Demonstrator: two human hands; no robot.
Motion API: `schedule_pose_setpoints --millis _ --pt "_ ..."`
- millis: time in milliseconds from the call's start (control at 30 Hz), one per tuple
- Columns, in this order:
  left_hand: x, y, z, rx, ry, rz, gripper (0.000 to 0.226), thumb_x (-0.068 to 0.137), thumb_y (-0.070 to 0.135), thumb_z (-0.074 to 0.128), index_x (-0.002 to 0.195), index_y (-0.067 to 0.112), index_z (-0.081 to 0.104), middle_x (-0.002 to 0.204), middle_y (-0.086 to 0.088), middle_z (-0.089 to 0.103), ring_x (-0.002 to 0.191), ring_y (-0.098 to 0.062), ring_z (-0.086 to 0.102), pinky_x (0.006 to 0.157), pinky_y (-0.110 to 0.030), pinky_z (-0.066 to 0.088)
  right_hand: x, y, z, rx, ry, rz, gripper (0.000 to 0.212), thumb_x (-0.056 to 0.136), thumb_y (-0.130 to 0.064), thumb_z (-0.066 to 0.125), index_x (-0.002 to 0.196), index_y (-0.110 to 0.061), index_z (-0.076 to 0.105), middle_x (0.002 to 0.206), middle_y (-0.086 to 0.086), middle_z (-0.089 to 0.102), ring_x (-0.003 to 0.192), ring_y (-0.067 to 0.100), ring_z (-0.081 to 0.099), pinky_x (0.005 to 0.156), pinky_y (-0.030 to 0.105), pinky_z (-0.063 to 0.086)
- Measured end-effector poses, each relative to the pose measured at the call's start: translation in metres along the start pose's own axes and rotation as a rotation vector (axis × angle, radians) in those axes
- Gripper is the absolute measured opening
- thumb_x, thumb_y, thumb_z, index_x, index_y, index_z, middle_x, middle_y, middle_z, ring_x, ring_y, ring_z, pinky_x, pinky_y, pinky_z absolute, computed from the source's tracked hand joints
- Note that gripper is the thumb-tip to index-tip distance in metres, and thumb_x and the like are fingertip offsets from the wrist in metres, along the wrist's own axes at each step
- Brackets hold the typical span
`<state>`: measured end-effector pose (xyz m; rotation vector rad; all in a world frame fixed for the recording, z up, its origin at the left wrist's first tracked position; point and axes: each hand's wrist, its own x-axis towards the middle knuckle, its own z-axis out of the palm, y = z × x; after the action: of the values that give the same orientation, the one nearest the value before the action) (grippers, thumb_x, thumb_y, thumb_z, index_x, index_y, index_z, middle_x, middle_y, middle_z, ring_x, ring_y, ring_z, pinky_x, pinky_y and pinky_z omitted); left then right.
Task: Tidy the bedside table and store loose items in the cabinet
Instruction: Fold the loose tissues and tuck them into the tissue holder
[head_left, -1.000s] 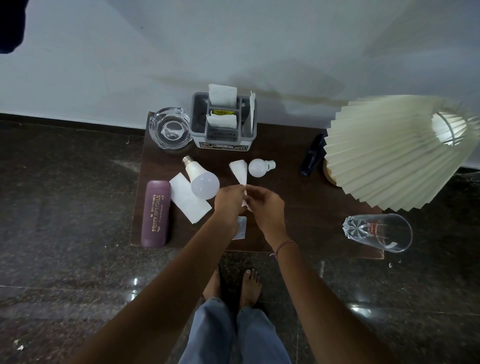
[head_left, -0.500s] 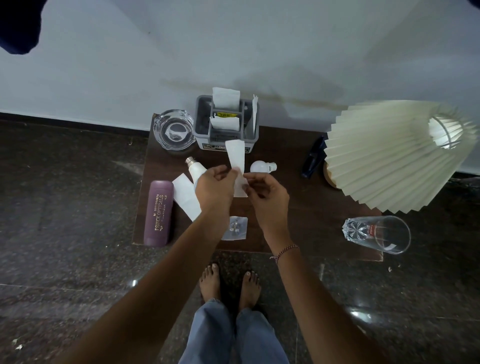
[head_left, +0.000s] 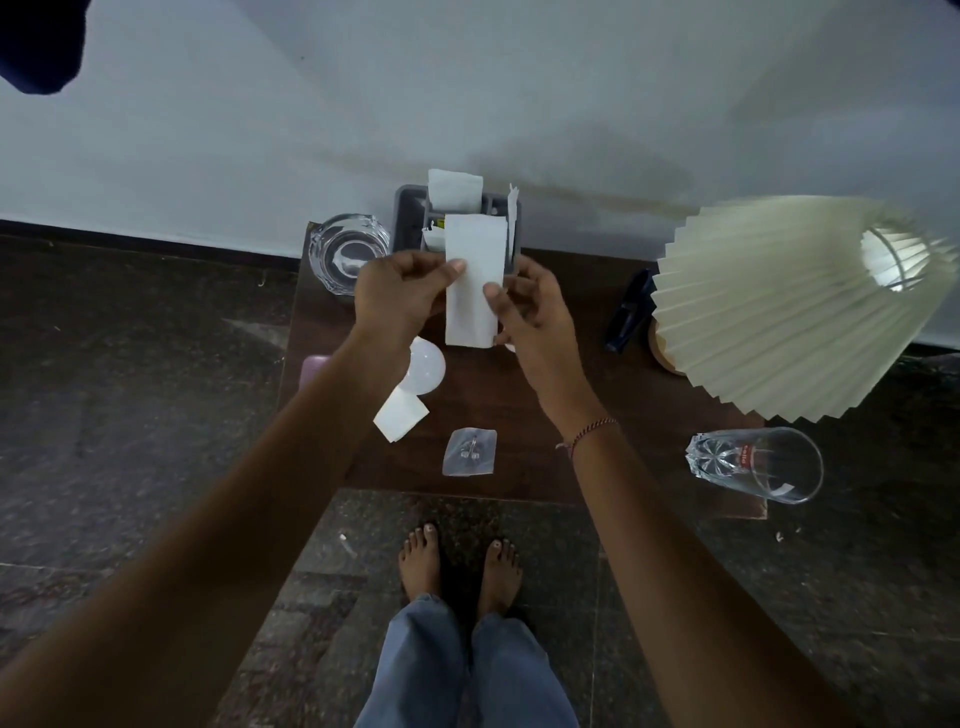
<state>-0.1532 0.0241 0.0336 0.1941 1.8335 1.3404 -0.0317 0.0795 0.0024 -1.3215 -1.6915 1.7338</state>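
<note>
In the head view we hold a white paper strip (head_left: 475, 283) upright between both hands, above the back of the surface (head_left: 524, 415) and just in front of the grey organiser (head_left: 410, 215). Our left hand (head_left: 397, 291) pinches its left edge at the top, and our right hand (head_left: 537, 306) pinches the right edge lower down, so neither is free.

We think the strip is thin enough to crumple or tear if the two hands pull apart. If we push it into the organiser, it may catch on the papers already standing there.

Our left forearm passes right over the bulb (head_left: 426, 366), which lies beside a folded paper (head_left: 400, 415). A dip of that arm could set the bulb rolling towards the edge. The clear packet (head_left: 470, 452) sits near the front edge and could be swept off.

The drinking glass (head_left: 756, 465) is at the front right corner, upright or on its side we cannot tell. A careless right elbow could knock it to the floor, or bump the lamp shade (head_left: 779, 301)
</note>
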Motion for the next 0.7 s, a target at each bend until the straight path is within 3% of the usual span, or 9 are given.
schedule_pose_setpoints --millis 67,200,267,367,500,567,633,700 --pt "0.003 0.003 -0.003 0.016 -0.053 0.031 0.014 0.083 0.013 0.068 0.092 0.002 0.067 0.088 -0.006 0.069 0.083 -0.018 0.068 0.074 -0.026 0.059 0.010 -0.007 0.000 0.075 -0.023 0.045 0.055 0.091 -0.028 0.055 0.139 -0.011 0.033 0.132 0.012 0.052 0.114 0.024 0.057 0.076 0.033 0.058" --pt "0.008 0.002 -0.009 -0.016 -0.118 0.054 0.002 0.084 0.012 0.067 0.083 0.011 0.065 0.091 -0.008 0.069 0.089 -0.024 0.068 0.083 -0.037 0.058 0.022 -0.019 0.002 0.061 -0.026 0.027 0.051 0.090 -0.019 0.058 0.136 -0.006 0.040 0.124 0.015 0.058 0.108 0.025 0.060 0.075 0.031 0.058" --pt "0.009 0.001 -0.011 -0.010 -0.116 0.068 0.009 0.084 0.011 0.067 0.092 0.007 0.065 0.095 -0.008 0.069 0.091 -0.024 0.068 0.083 -0.036 0.058 0.026 -0.023 0.004 -0.049 -0.014 -0.024 0.050 0.087 -0.016 0.062 0.133 -0.007 0.044 0.129 0.016 0.056 0.113 0.027 0.058 0.086 0.043 0.055" --pt "0.010 0.003 -0.010 -0.027 -0.137 0.083 0.031 0.083 0.008 0.067 0.112 0.005 0.056 0.096 0.001 0.066 0.086 -0.012 0.067 0.075 -0.026 0.059 0.025 -0.027 0.004 -0.050 -0.022 -0.051 0.054 0.084 -0.012 0.065 0.133 -0.008 0.043 0.130 0.016 0.056 0.114 0.027 0.058 0.090 0.046 0.054" --pt "0.012 0.003 -0.011 -0.145 -0.249 -0.036 0.029 0.085 0.011 0.065 0.112 0.015 0.053 0.106 -0.002 0.064 0.097 -0.019 0.066 0.079 -0.035 0.059 0.022 -0.030 0.003 0.004 -0.064 -0.072 0.072 0.080 -0.008 0.069 0.140 -0.011 0.031 0.128 0.016 0.055 0.116 0.024 0.057 0.086 0.030 0.054" --pt "0.015 0.002 -0.015 -0.168 -0.297 -0.112 0.044 0.084 0.017 0.066 0.125 0.011 0.050 0.119 -0.011 0.062 0.106 -0.025 0.064 0.084 -0.042 0.057 0.023 -0.031 0.003 -0.005 -0.075 -0.081 0.080 0.078 -0.007 0.072 0.143 -0.013 0.026 0.123 0.012 0.056 0.112 0.020 0.057 0.082 0.023 0.054" --pt "0.016 0.000 -0.019 -0.155 -0.309 -0.132 0.057 0.079 0.021 0.071 0.130 0.009 0.047 0.126 -0.014 0.059 0.112 -0.029 0.061 0.088 -0.046 0.055 0.024 -0.030 0.003 -0.055 -0.087 -0.099 0.082 0.076 -0.009 0.074 0.143 -0.013 0.026 0.114 0.006 0.056 0.104 0.017 0.059 0.080 0.022 0.054" --pt "0.018 0.000 -0.021 -0.137 -0.281 -0.076 0.049 0.082 0.015 0.069 0.126 0.007 0.051 0.122 -0.011 0.062 0.111 -0.028 0.062 0.087 -0.043 0.056 0.026 -0.028 0.002 -0.138 -0.079 -0.132 0.078 0.075 -0.012 0.075 0.140 -0.012 0.032 0.106 0.003 0.057 0.101 0.019 0.061 0.081 0.027 0.056"
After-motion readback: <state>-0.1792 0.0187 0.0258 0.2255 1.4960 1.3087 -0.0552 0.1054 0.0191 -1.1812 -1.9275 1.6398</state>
